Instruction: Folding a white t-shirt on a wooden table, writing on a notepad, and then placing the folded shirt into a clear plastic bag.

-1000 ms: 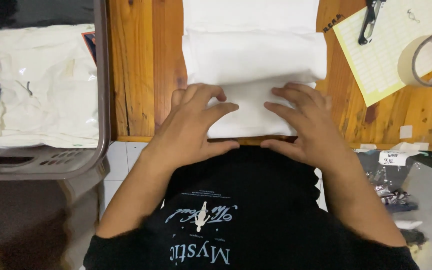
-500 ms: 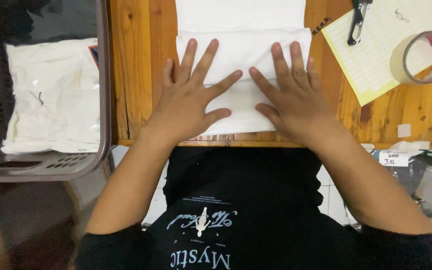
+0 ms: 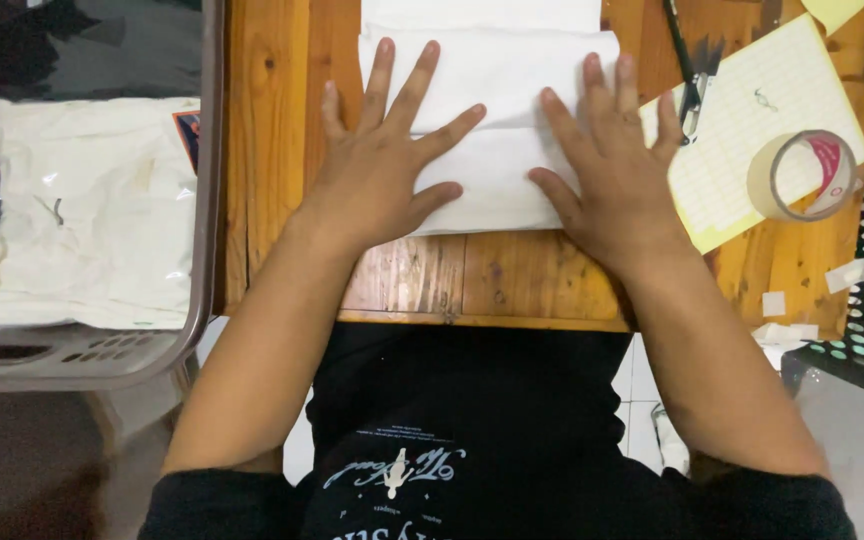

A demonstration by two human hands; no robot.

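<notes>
While a grey basket (image 3: 202,200) of bagged white items stands at far left, the left hand (image 3: 377,175) and right hand (image 3: 617,175) press flat, fingers spread and grasping nothing, on a folded white cloth (image 3: 497,100) lying on the desk (image 3: 492,280), folds apparently made, smoothing evidently unfinished, with yellow paper (image 3: 742,130) and tape roll (image 3: 802,175) rightward.
</notes>
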